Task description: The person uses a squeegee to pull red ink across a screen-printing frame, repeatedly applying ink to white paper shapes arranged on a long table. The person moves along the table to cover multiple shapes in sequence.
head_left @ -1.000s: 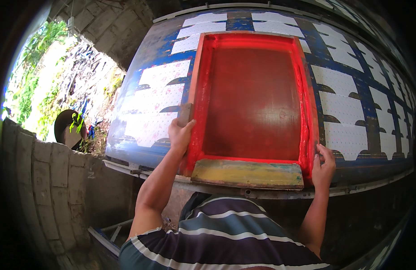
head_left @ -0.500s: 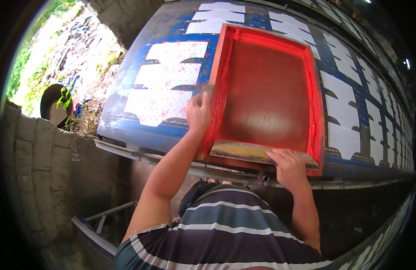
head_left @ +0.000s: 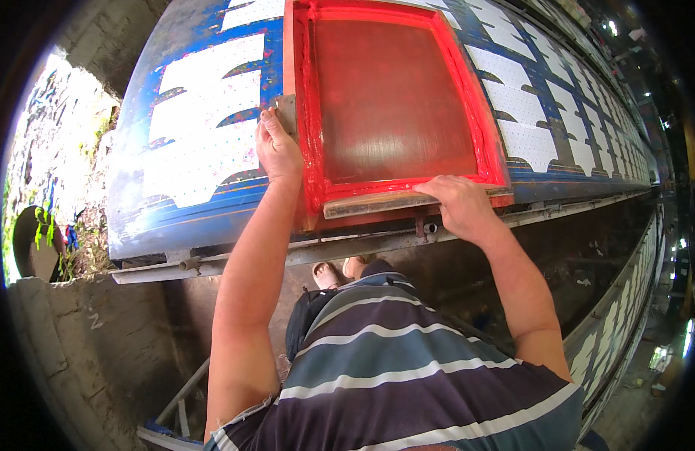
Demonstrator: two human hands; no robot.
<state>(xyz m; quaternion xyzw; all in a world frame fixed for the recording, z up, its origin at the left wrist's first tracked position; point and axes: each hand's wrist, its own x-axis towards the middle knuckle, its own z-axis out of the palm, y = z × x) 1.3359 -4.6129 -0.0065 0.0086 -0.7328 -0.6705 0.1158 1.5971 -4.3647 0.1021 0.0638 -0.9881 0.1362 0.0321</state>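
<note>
A red-stained screen printing frame (head_left: pixel 304 98) lies on the blue printing table, its mesh (head_left: pixel 396 98) dark red with thick red paint along the inner edges. My left hand (head_left: pixel 278 150) grips the frame's left side at a small metal plate (head_left: pixel 286 113), its fingers partly hidden. Along the near rim lies a long wooden squeegee (head_left: pixel 373 203). My right hand (head_left: pixel 461 204) is closed on the squeegee's right part, thumb toward the mesh, with some fingers out of sight.
White dotted cut fabric pieces (head_left: pixel 204 139) lie in rows on the blue table (head_left: pixel 129 218), with more pieces (head_left: pixel 520 113) right of the frame. A metal rail (head_left: pixel 302 253) runs along the near edge. A low wall (head_left: pixel 92 323) stands at the left; another table (head_left: pixel 610 323) is at the right.
The whole view has shifted, so table and frame appear higher and farther left. The squeegee has tipped and sits nearer me, baring the red strip at the mesh's near end. Both hands keep their places.
</note>
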